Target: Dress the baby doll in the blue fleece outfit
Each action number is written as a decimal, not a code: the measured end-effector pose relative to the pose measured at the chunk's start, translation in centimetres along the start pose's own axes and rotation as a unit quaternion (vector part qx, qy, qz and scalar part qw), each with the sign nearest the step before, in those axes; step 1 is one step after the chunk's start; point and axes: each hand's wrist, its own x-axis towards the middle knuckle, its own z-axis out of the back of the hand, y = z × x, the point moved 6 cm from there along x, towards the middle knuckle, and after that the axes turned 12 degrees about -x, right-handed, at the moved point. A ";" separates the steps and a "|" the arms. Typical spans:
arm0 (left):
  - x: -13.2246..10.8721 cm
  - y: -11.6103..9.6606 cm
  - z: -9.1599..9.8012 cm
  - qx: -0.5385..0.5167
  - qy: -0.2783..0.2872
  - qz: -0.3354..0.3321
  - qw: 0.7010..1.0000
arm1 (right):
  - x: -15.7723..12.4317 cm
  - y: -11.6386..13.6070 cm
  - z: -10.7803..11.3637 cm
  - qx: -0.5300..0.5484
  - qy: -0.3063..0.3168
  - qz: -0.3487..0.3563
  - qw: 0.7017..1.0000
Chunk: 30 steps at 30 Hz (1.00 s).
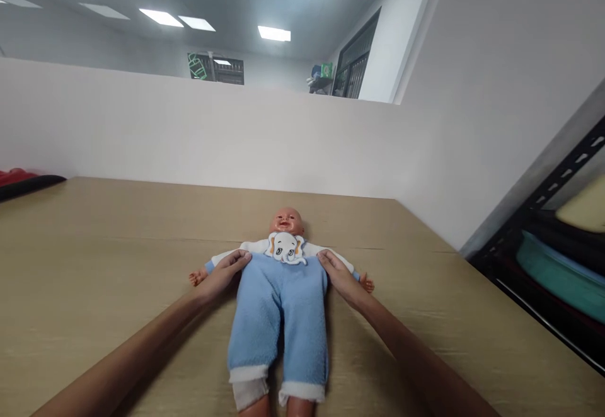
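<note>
A baby doll point(286, 222) lies on its back on the wooden table, head away from me and arms spread to the sides. It wears a white top with an elephant face point(286, 248) on the chest and light blue fleece pants point(278, 310) with white cuffs. My left hand point(231, 266) pinches the left corner of the pants' waistband. At the opposite corner, my right hand point(334, 267) grips the waistband between thumb and fingers. The waistband is pulled up to the doll's chest. Its feet are cut off by the lower picture edge.
The wooden tabletop point(118, 266) ends at a low white wall point(212, 140). To the right stands a black metal shelf point(543, 196) with folded teal cloth point(562, 275). A red item point(16, 176) with a black edge sits at the far left.
</note>
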 end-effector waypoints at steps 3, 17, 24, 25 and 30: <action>0.0 1.0 0.0 -0.072 0.020 0.031 0.997 | -0.4 0.5 0.1 0.012 0.016 0.014 1.000; -0.7 -0.4 -1.3 0.092 0.045 -0.021 0.995 | -1.3 -1.3 -0.7 0.066 -0.018 -0.013 0.998; -1.7 -0.3 -1.2 0.100 0.010 -0.019 0.995 | -1.6 -2.1 -0.3 0.131 -0.026 -0.063 0.989; -1.6 0.2 -1.2 0.038 0.008 0.006 0.999 | -1.6 -2.4 -0.4 0.147 -0.028 -0.075 0.986; -0.4 2.0 -1.4 -0.143 0.024 0.052 0.988 | -1.4 -3.5 -1.1 0.216 -0.050 -0.119 0.968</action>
